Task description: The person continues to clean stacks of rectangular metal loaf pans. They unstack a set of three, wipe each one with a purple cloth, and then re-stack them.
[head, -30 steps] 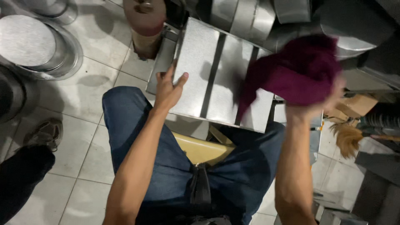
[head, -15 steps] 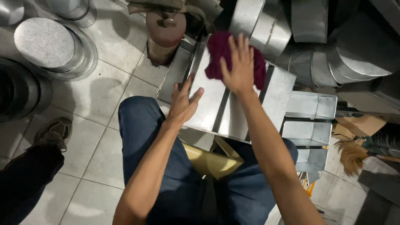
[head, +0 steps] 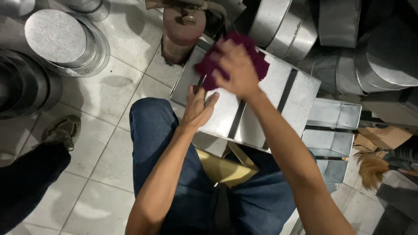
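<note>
A shiny sheet-metal box [head: 283, 104] with dark seams lies tilted across my knees. My left hand [head: 198, 109] rests on its near left edge, fingers curled over the rim, holding it steady. My right hand [head: 237, 67] presses a dark maroon cloth [head: 257, 58] flat onto the box's far left part. The cloth is bunched under my palm and spreads out past my fingers on both sides.
Round metal lids and tubs [head: 65, 41] are stacked at the left on the tiled floor. A rusty red cylinder [head: 183, 32] stands just beyond the box. More metal ducts and trays [head: 333, 115] crowd the right. Another person's shoe and leg [head: 58, 132] are at the left.
My right hand has brought the cloth from up at the right down onto the box and slid it leftward across the metal. My left hand stayed on the box's edge.
</note>
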